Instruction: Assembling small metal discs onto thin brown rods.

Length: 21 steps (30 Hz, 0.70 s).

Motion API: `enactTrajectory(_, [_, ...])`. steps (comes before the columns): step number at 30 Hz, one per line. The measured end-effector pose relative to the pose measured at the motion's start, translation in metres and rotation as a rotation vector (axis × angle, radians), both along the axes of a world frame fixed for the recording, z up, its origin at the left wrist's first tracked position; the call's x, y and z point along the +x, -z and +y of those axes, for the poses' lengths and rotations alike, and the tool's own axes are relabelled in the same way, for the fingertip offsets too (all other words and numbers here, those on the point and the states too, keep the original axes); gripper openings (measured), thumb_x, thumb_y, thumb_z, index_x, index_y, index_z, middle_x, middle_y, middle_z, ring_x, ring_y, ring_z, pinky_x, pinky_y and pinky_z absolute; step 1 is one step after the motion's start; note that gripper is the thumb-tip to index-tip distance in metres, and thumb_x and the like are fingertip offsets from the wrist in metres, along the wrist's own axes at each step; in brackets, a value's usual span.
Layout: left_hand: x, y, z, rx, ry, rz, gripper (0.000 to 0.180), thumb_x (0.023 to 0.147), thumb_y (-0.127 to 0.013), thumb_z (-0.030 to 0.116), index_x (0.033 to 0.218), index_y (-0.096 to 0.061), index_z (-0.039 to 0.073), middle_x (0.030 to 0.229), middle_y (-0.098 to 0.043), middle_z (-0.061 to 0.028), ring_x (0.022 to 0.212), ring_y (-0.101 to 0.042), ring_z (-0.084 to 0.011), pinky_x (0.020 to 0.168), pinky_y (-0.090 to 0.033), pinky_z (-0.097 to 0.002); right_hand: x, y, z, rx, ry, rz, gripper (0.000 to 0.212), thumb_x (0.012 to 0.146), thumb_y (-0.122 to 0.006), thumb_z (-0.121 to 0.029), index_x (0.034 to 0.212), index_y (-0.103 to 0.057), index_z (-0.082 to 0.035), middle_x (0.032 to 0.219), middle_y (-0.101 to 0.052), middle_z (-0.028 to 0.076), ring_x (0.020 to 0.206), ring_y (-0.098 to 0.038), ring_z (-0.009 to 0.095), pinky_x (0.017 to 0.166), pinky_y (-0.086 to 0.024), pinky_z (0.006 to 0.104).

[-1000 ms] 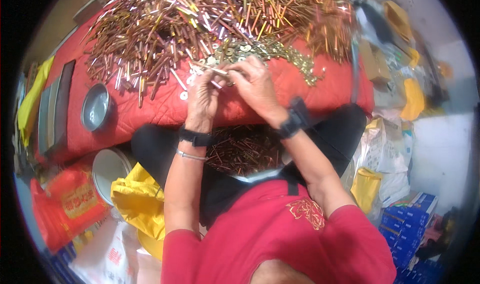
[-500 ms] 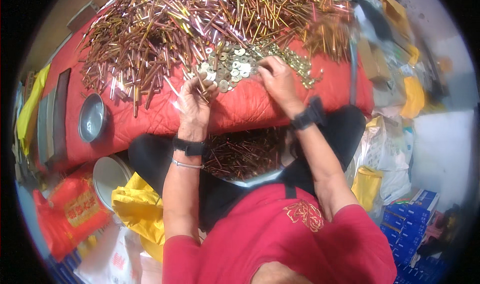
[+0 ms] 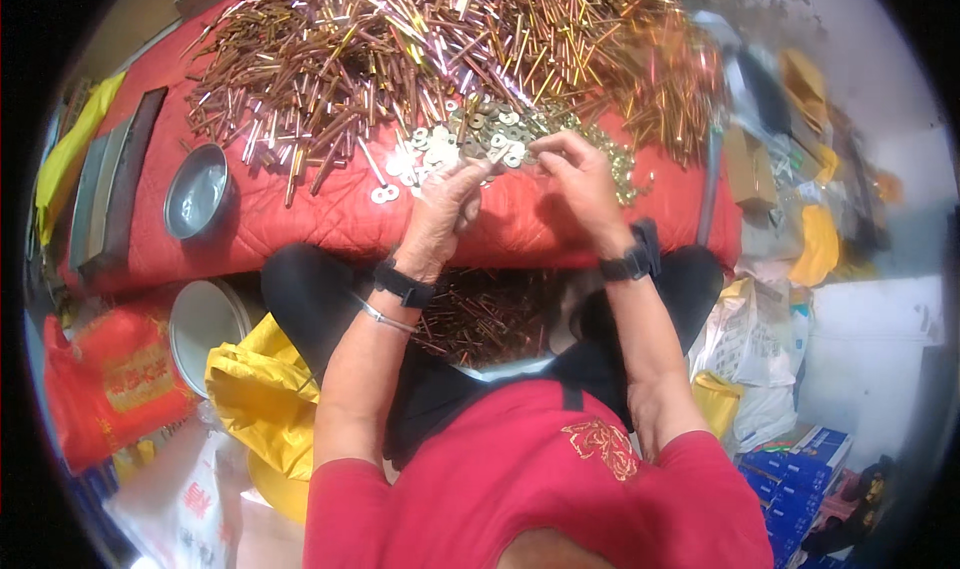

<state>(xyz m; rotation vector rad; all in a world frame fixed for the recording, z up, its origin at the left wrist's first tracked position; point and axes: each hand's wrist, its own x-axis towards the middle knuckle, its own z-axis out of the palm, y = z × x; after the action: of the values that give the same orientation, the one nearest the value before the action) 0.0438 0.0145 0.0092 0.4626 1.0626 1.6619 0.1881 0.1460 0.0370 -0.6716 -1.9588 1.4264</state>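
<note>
Where washers (image 3: 440,151) lie, the left hand (image 3: 442,207) has neared the right hand (image 3: 588,187).

Right of 1 metal bowl (image 3: 197,194) are 2 heaps of brown rods (image 3: 450,44), 1 patch of washers (image 3: 440,149), 1 left hand (image 3: 446,215) and 1 right hand (image 3: 588,186). Below the bowl: 1 red bag (image 3: 112,394).

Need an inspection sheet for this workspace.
Surface: red quilted cloth.
Job's things: coppery rods heaped at the back; flat washers in front; small brassy pieces to the right.
Clutter: metal bowl on the cloth's left; dark flat bar further left.
Left hand: fingers curled at the washers' near edge; hold unclear.
Right hand: near the washers' right side; hold unclear.
Cables: nothing seen.
Surroundings: red bag and yellow bag at left, blue boxes at lower right.
</note>
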Motion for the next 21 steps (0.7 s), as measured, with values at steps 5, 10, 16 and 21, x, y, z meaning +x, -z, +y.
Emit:
enactTrajectory(5, [0.005,-0.008,-0.004,0.068,0.012,0.068,0.019,0.090,-0.061,0.022,0.093,-0.065,0.004,0.053,-0.043,0.0078,0.039,-0.031,-0.0012,0.038,-0.019,-0.0179,-0.011,-0.012,-0.015,-0.035,-0.077,0.130,0.014,0.086,-0.057,0.004,0.096,-0.066,-0.001,0.090,-0.061,0.000,0.086,-0.060,0.009,0.079,-0.050,0.0233])
enactTrajectory(10, [0.003,-0.009,-0.003,0.085,0.082,0.044,0.018,0.090,-0.061,0.022,0.092,-0.066,0.005,0.052,-0.043,0.0079,0.039,-0.031,-0.0014,0.037,-0.020,-0.0180,-0.009,-0.007,-0.010,-0.146,-0.092,0.202,0.024,0.084,-0.059,0.006,0.107,-0.062,-0.002,0.097,-0.063,0.002,0.091,-0.060,0.009,0.082,-0.050,0.0234])
enactTrajectory(16, [0.005,-0.012,-0.005,0.085,0.086,0.034,0.019,0.090,-0.061,0.023,0.092,-0.066,0.004,0.052,-0.043,0.0079,0.039,-0.031,-0.0014,0.037,-0.020,-0.0182,-0.003,-0.019,-0.010,-0.168,-0.127,0.178,0.031,0.084,-0.060,0.006,0.114,-0.059,-0.002,0.100,-0.064,0.003,0.094,-0.060,0.010,0.084,-0.049,0.0235])
enactTrajectory(21, [0.003,-0.007,-0.005,0.087,0.105,0.045,0.019,0.090,-0.062,0.023,0.091,-0.066,0.005,0.053,-0.043,0.0082,0.039,-0.031,-0.0013,0.037,-0.020,-0.0180,-0.001,-0.027,-0.012,-0.067,-0.125,0.100,0.026,0.085,-0.060,0.003,0.110,-0.060,-0.002,0.097,-0.064,0.003,0.091,-0.060,0.010,0.081,-0.049,0.0239])
